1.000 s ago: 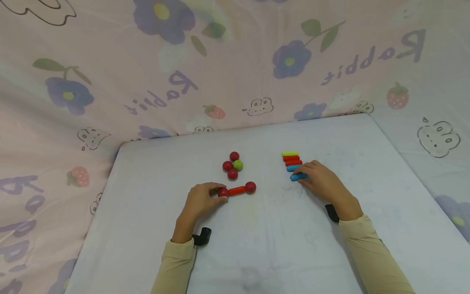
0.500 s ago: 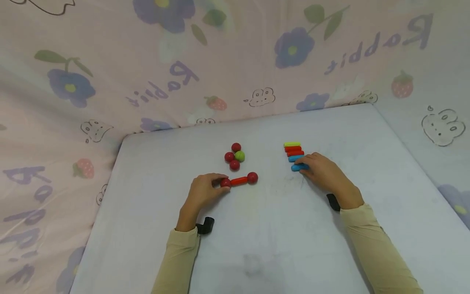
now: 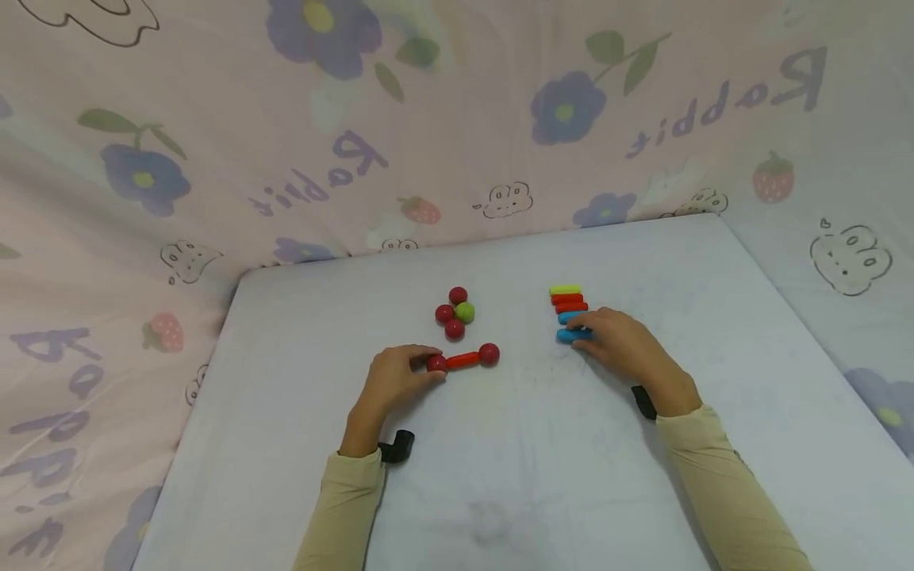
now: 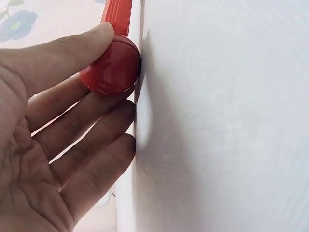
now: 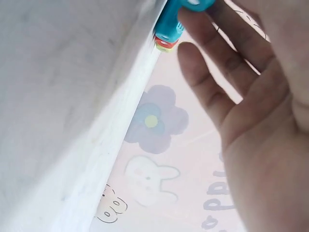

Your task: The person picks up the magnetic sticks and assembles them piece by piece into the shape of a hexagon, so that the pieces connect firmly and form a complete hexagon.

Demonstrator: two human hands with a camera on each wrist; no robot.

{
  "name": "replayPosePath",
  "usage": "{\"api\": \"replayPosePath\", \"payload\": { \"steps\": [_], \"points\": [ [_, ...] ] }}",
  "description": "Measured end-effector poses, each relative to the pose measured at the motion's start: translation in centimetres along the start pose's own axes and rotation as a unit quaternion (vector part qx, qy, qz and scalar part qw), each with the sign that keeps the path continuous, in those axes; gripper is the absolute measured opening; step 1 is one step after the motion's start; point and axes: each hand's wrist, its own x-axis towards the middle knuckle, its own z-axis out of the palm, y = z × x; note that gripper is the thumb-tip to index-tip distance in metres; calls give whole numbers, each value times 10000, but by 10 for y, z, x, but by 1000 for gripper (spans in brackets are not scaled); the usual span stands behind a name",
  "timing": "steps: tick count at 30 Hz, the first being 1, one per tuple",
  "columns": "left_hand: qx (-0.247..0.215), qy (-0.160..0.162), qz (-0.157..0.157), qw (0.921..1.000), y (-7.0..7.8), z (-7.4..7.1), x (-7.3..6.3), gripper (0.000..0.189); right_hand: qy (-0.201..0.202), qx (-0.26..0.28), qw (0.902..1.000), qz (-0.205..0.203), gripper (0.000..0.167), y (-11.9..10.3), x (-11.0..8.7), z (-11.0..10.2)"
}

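Note:
My left hand (image 3: 395, 383) pinches a red ball (image 4: 113, 67) between thumb and fingers. That ball is joined to a red stick (image 3: 462, 361), and a second red ball (image 3: 489, 354) sits at the stick's far end, so the piece looks like a dumbbell lying on the table. On the other side, my right hand (image 3: 620, 342) grips the nearest blue stick (image 3: 571, 335) by its right end. Just beyond it lies another blue stick (image 3: 569, 318), partly behind the fingers. In the right wrist view the gripped blue stick's end shows only at the top edge.
Beyond the left hand, several red balls (image 3: 455, 329) and one green ball (image 3: 465, 312) form a cluster. Two red sticks (image 3: 570, 308) and a yellow stick (image 3: 566, 290) continue the row behind the blue ones. A patterned cloth (image 3: 443, 159) rises behind the white table (image 3: 500, 468).
The gripped blue stick and my right fingers have shifted slightly left relative to the other sticks. My left hand keeps its hold on the red ball. The head view has tilted a little.

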Motion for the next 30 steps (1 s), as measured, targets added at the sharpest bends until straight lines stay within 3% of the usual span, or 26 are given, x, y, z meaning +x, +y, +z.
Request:
{"api": "replayPosePath", "payload": {
  "steps": [6, 16, 22, 30],
  "points": [
    [-30, 38, 29, 10000, 1, 2, -1, 37, 404, -29, 9984, -382, 31, -3, -1, 0],
    [22, 8, 51, 10000, 1, 2, -1, 36, 744, 140, 9944, -742, 27, -7, -2, 2],
    [-21, 53, 102, 9999, 1, 1, -1, 36, 788, 322, 9927, -853, 25, -13, 1, 3],
    [8, 111, 199, 9997, 0, -1, -3, 36, 680, 180, 9914, -1103, 24, -25, 10, 10]
  ]
}}
